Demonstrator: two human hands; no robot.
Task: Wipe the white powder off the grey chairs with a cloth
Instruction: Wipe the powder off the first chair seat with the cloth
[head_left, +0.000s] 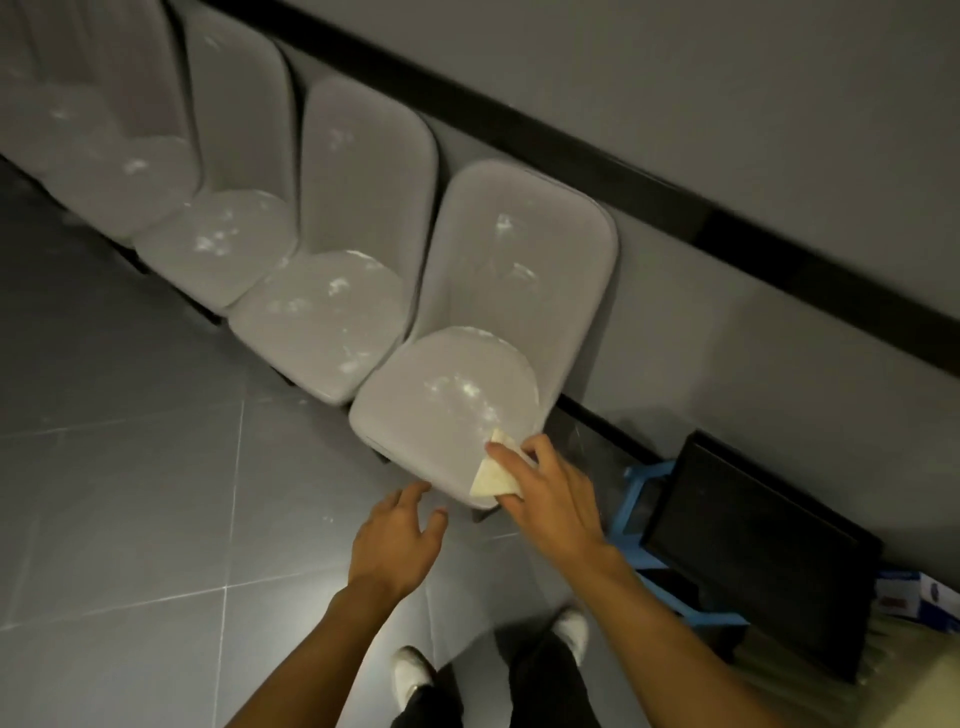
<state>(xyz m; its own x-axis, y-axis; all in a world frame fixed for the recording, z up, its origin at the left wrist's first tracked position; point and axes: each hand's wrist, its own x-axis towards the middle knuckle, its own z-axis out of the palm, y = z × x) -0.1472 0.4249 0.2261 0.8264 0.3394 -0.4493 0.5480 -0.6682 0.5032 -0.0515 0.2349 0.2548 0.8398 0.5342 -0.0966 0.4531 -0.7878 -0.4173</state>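
Covered by the right hand (545, 493): near side of the cloth (493, 475), extent under the palm impossible to tell. Cut by the left and top edges and smeared by blur: farthest chair (62, 130), powder there just vague pale patches. Hidden below the seat: legs of the nearest chair (441, 410), only dark stubs showing. Mostly blocked by the black panel (753, 551): blue stool (631, 512). Cropped at the right edge: box (930, 597), print too small to read. Cropped at the bottom: forearms (322, 649), dark trousers (540, 686), beige surface (924, 691) in the corner, identity unclear.
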